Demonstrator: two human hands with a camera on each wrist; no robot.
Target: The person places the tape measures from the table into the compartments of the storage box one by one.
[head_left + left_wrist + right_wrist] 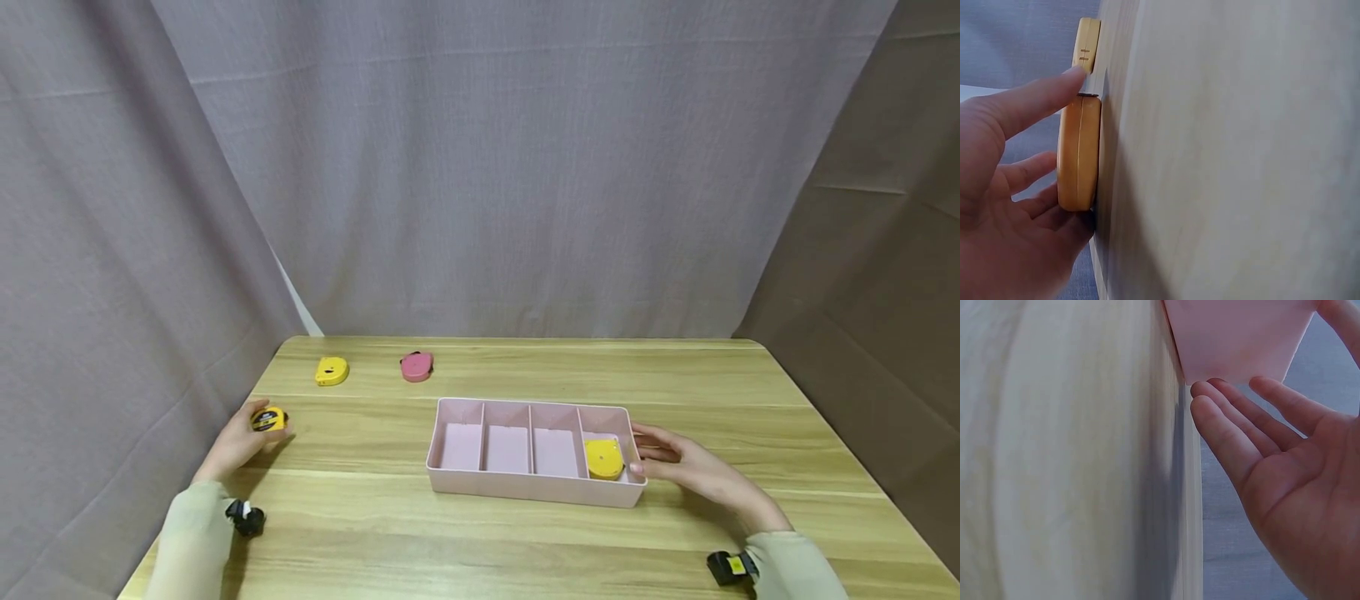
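I've got a small yellow tape measure lying flat on the wooden table's left side, black label face up, cupped by the left hand; the wrist view shows its rounded yellow edge against the tabletop. Over on the right, the pink divided tray sits with four compartments, and a second yellow tape measure rests in the rightmost one, possibly tilted against the wall.
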